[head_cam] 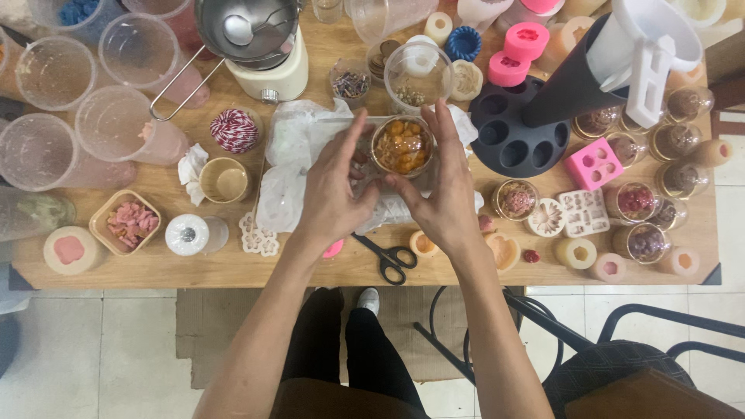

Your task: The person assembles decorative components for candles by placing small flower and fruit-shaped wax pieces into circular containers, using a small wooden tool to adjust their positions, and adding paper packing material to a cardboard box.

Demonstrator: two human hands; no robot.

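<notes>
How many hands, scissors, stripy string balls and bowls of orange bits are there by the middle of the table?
Hands: 2, the left hand and the right hand
Scissors: 1
Red-and-white string ball: 1
Bowl of orange bits, between the hands: 1
Total: 5

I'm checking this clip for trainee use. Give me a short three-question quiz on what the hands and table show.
1. True or false: both hands cup the small round container of orange pieces.
2. Which lies on the table edge nearest the person, between the forearms?
A. scissors
B. a spoon
C. a candle
3. Fill in: left of the left hand sits a ball of red-and-white ____.

Key
1. True: the left hand and right hand curve round it from either side, over crumpled white plastic.
2. A
3. twine
</notes>
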